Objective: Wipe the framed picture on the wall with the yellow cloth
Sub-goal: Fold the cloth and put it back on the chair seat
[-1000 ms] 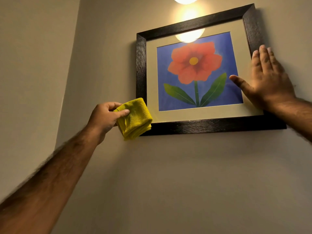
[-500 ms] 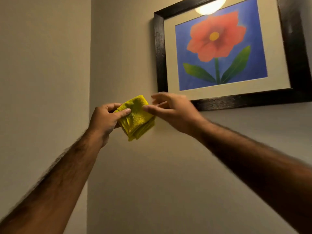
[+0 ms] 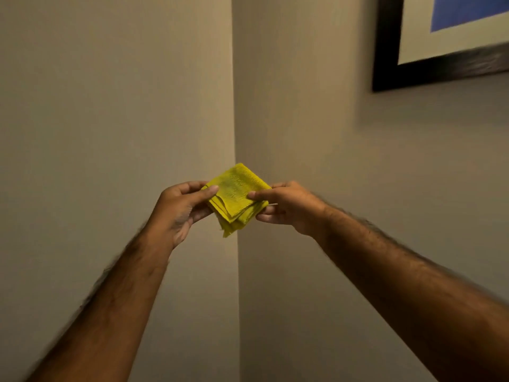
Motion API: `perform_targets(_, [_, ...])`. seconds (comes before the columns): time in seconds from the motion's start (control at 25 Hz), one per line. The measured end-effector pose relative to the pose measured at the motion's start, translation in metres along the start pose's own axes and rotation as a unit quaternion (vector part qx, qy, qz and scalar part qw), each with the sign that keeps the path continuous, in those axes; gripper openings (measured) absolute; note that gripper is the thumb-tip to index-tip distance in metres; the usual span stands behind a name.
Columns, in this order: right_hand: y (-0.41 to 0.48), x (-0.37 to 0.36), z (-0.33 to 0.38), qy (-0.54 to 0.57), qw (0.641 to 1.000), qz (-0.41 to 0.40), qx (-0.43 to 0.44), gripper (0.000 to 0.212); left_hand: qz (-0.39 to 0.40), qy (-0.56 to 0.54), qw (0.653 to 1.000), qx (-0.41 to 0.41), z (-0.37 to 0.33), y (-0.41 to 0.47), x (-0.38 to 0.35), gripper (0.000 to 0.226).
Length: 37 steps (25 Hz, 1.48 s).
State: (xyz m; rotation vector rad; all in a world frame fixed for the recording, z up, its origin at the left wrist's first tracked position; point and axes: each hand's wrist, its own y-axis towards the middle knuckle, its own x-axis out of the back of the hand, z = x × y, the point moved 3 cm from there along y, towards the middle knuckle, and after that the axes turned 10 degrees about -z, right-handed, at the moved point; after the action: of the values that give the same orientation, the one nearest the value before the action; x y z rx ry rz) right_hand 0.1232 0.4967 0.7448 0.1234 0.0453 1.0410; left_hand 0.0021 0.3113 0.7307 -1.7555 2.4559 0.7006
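Holding the yellow cloth (image 3: 237, 198) between both hands at the middle of the view, the person keeps it away from the wall, in front of the corner where two walls meet. The left hand (image 3: 180, 206) pinches the cloth's nine o'clock edge, thumb on top and fingers beneath; the right hand (image 3: 287, 206) pinches the three o'clock edge the same way, so each grip is closed on the fabric. The cloth is folded into a small thick pad, its layers fanning out toward six o'clock. A two-handed hold like this probably serves to refold the pad or turn a fresh face outward, since one hand alone could carry it. The framed picture (image 3: 440, 67) hangs well apart at two o'clock, only its dark lower-left corner and a strip of pale mat in view. Neither hand touches it, so no wiping is under way now.
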Motion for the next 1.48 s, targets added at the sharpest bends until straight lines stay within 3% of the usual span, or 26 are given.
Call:
perform_targets(0.24, [0.022,-0.091,-0.135,0.014,0.989,0.085,-0.123,0.037,-0.098,0.055,0.989,0.096,0.103,-0.037,0.139,0.015])
perform_targets(0.52, [0.025,-0.206,-0.311,-0.002,0.945,0.156,-0.288,0.042,-0.194,0.123,0.953,0.197,0.227,-0.084,0.286,0.012])
perform_targets(0.76, [-0.002,-0.266,-0.485,-0.052,0.899,0.187,-0.392,0.014,-0.256,0.155,0.898,0.322,0.362,-0.150,0.382,0.020])
perform_targets(0.92, [-0.034,-0.288,-0.594,-0.087,0.867,0.199,-0.448,0.029,-0.265,0.191,0.860,0.393,0.449,-0.201,0.429,0.028])
perform_targets(1.04, [-0.063,-0.299,-0.669,-0.120,0.843,0.198,-0.486,0.020,-0.266,0.205,0.830,0.445,0.512,-0.240,0.459,0.032])
perform_targets(1.2, [-0.097,-0.305,-0.759,-0.150,0.825,0.179,-0.515,0.031,-0.252,0.231,0.794,0.502,0.590,-0.288,0.491,0.032])
perform_targets(1.48, [-0.149,-0.308,-0.880,-0.180,0.811,0.142,-0.538,0.008,-0.221,0.343,0.739,0.535,0.693,-0.354,0.524,0.028])
